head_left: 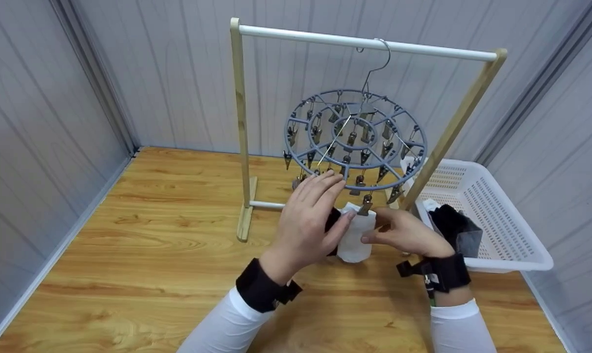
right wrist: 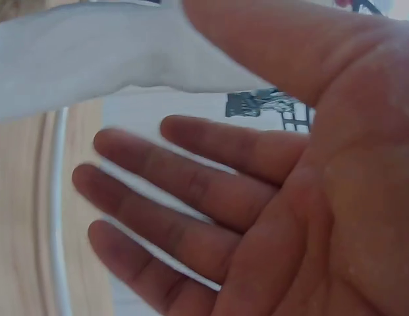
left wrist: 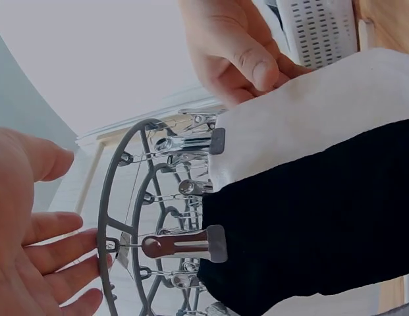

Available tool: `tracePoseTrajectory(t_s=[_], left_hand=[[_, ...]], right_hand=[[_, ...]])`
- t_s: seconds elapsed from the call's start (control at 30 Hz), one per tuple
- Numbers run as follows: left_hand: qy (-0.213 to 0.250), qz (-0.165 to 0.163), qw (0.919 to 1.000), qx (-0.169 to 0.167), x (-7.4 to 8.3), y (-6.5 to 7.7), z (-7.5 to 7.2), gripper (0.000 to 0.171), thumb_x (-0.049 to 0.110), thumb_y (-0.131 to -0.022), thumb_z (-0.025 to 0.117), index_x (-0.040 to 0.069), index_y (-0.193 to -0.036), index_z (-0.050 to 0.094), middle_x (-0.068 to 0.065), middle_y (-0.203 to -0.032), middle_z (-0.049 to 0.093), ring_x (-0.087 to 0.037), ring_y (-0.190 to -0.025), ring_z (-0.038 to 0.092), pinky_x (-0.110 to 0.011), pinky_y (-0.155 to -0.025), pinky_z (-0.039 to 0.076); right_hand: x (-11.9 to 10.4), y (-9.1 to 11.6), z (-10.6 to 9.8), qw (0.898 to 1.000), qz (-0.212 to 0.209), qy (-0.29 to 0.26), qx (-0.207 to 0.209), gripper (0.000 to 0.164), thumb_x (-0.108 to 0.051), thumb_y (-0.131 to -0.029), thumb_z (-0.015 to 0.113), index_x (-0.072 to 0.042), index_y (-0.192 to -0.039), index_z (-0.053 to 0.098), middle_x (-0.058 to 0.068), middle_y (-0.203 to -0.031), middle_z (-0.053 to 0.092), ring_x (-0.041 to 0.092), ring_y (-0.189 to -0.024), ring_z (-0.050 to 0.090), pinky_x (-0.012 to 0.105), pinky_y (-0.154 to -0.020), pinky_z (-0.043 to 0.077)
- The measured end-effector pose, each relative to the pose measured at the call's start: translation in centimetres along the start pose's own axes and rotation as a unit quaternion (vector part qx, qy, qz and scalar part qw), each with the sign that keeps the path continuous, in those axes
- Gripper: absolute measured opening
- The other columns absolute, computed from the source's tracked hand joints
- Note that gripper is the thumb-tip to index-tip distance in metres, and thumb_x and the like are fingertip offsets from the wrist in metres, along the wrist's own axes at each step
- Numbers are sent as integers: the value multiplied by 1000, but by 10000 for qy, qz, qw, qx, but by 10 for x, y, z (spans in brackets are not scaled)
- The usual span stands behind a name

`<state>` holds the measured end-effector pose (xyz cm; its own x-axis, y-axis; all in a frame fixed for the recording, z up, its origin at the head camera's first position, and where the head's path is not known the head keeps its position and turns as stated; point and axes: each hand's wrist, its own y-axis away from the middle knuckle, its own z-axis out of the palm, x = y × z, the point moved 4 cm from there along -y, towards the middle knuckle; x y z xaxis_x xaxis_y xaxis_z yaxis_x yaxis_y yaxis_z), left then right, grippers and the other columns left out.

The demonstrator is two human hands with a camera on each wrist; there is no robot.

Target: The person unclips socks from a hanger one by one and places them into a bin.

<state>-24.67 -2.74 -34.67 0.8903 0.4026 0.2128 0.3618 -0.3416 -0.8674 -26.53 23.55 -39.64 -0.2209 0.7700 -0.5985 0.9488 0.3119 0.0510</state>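
A white sock (head_left: 356, 240) hangs from a metal clip (head_left: 366, 205) at the near rim of a round grey clip hanger (head_left: 421, 139). Beside it hangs a black sock (left wrist: 309, 224), held by a clip of its own and mostly hidden behind my left hand in the head view. My left hand (head_left: 308, 220) has its fingers loosely extended, the tips right at the hanger's rim. Close beside the white sock, my right hand (head_left: 406, 233) has its thumb near the cloth. Straight, spread fingers (right wrist: 184, 178) with nothing between them show in the right wrist view.
The hanger hooks over the white bar (head_left: 315, 37) of a wooden-legged stand (head_left: 242, 122). Several other clips dangle from it. To the right, a white plastic basket (head_left: 514, 235) contains black and grey cloth items (head_left: 455, 228). Everything stands on a wood-grain table (head_left: 154, 235) between panelled walls.
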Motion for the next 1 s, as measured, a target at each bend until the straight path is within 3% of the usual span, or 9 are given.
tracePoseTrajectory(t_s=[0.17,0.37,0.5,0.83,1.0], left_hand=[[94,187,9997,117,2,-1,0,54,23,-103,79,-4,-147,65,-20,-149,68,-37,-145,61,-53,-128,41],[80,225,9997,84,2,0,0,54,23,-103,79,-4,-148,65,-19,-150,68,-35,-146,60,-53,-128,40],[69,249,9996,107,3,-1,0,54,22,-102,81,-4,-147,65,-20,-149,68,-34,-147,59,-53,-129,40],[121,622,9970,447,6,-3,-4,48,21,-101,80,-2,-141,70,-17,-143,71,-33,-140,64,-54,-122,47],[54,740,9957,558,7,-3,-5,42,21,-103,77,-2,-138,73,-14,-137,73,-29,-128,69,-43,-117,52]], right_hand=[[4,-5,6,9992,113,-374,-63,48,-48,-97,86,-14,-128,73,2,-101,77,23,-84,69,41,-74,58],[7,-11,13,9987,192,-475,-51,45,-45,-101,83,-13,-132,77,1,-113,81,20,-98,75,41,-86,61],[7,-13,14,9992,227,-319,35,40,-45,-104,79,-12,-128,79,2,-113,81,19,-95,74,41,-84,60],[5,-12,14,9992,294,-248,-50,32,-45,-105,77,-13,-103,81,-3,-83,70,17,-67,57,34,-63,46],[4,-12,15,9991,290,-285,-130,33,-46,-106,77,-14,-100,79,-6,-77,63,14,-60,50,32,-57,41]])
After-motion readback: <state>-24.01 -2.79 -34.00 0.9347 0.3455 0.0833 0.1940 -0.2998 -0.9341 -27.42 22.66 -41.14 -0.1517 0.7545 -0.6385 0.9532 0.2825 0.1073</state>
